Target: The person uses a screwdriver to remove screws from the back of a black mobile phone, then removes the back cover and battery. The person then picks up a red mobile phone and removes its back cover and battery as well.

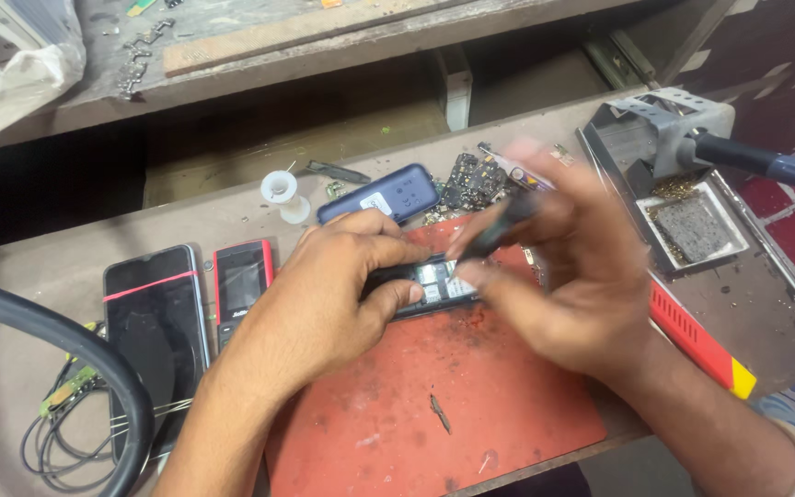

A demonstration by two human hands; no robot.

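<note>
My left hand (328, 285) grips a small open phone (434, 283) with its back off, pinning it on the red work mat (434, 414). The fingers of my right hand (554, 276) are closed around a thin dark tool (499, 230), whose tip points down at the phone's exposed inside. The right hand is blurred by motion.
A blue phone back (381, 195), a circuit board (476, 179) and a white solder spool (280, 191) lie behind the mat. Left of it lie a black smartphone (151, 322) and a red-edged phone (241, 281). A soldering-iron stand (683, 198) is at right, a thick black hose (66, 354) and wires at left.
</note>
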